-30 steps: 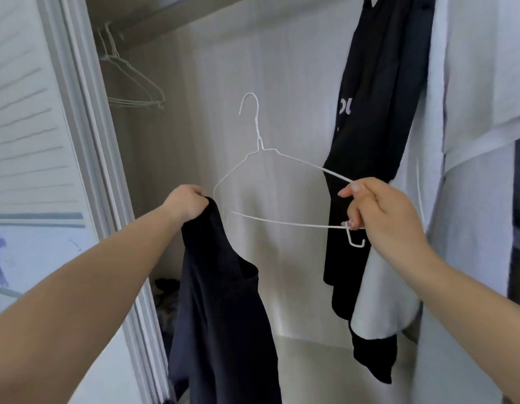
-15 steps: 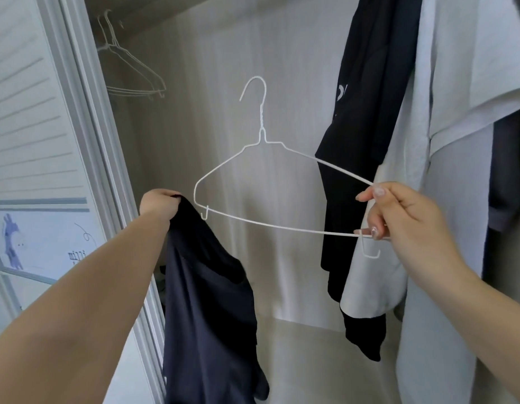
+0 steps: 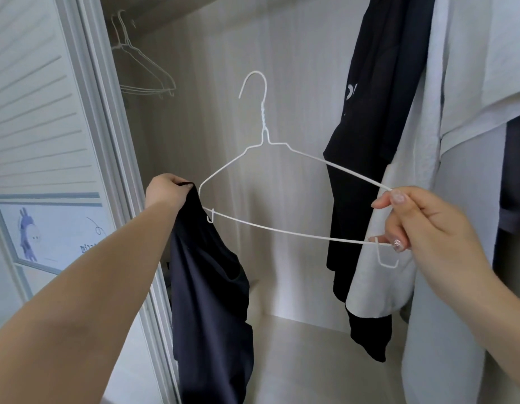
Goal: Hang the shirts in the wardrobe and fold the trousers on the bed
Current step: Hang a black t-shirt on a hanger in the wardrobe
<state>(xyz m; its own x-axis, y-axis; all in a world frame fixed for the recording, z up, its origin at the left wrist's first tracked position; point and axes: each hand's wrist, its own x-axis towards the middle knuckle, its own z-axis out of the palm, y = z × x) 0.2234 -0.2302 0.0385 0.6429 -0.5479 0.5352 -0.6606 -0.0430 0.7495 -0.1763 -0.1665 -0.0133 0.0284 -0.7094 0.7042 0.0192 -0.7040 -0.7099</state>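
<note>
- Left hand (image 3: 169, 191) gripped a bunched fold at the top of a dark navy shirt (image 3: 207, 293), fingers curled tight round the cloth; the shirt hung straight down below the fist, at the wardrobe's open edge.
- Between the hands, a white wire hanger (image 3: 263, 170) was held upright, hook uppermost, its long bar running from one hand to the other and sloping down towards the right.
- The hanger's left tip lay just beside the left fist, touching or nearly touching the gripped cloth; this end was the nearer to the shirt, so threading would probably begin there.
- Right hand (image 3: 422, 225) pinched the hanger's right end between thumb and fingers, the other fingers loosely curled.
- Above and beyond the left hand, spare hangers (image 3: 142, 71) hung inside the wardrobe.
- Behind the right hand hung a black garment (image 3: 366, 170) and a white garment (image 3: 457, 258).
</note>
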